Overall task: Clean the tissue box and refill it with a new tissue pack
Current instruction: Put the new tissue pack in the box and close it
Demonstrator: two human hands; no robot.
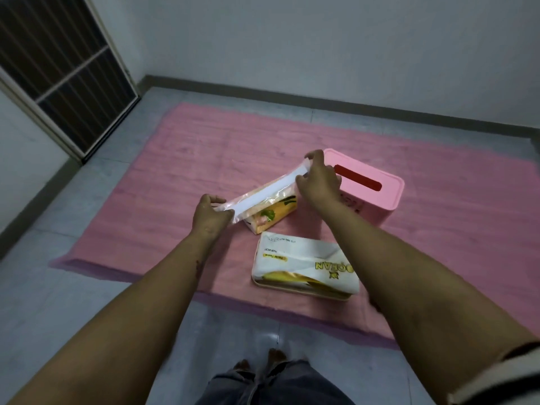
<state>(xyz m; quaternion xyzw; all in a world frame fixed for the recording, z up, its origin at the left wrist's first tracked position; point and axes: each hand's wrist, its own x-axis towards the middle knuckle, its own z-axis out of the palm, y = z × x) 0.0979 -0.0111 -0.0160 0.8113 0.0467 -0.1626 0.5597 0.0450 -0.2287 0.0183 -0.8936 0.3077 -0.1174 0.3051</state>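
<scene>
At the far left a dark barred door (58, 71) stands against the wall, well clear of the work. The left hand (209, 213) pinches the near end of a tissue pack (263, 206), and the right hand (318, 182) pinches its far end, so both grips are closed on the plastic wrapper, stretching it open with the white tissue showing along the top. The pack is lifted at a slant just above the pink mat (181, 159). The wrapper looks thin and slippery: pulled too hard it could tear unevenly or spill loose tissues onto the mat. Just below lies a second, white wrapped pack (306, 267), resting on what seems to be the box base. To the right the pink tissue box (380, 188) cover sits on the mat, touching or just behind the right hand, close enough to be knocked aside.
</scene>
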